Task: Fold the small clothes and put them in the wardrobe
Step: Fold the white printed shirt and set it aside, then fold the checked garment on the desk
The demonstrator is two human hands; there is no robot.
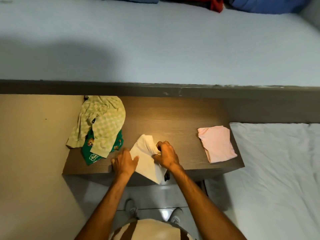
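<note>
Cream garment [147, 160]: front centre of table [173, 115], long axis running diagonally from far-left to near-right, near corner overhanging table edge. Right hand [167, 155]: fingers closed, pinching gathered fabric at garment's right side. Left hand [123, 163]: fingers spread flat, pressing garment's left edge. Pink folded piece [216, 143]: table right end. Green checked pile [102, 122]: table left end. Both hands equally near.

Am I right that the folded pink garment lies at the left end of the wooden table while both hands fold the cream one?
Not quite: the head view shows the folded pink garment at the right end of the wooden table. Both the left hand and right hand do work the cream garment.
</note>
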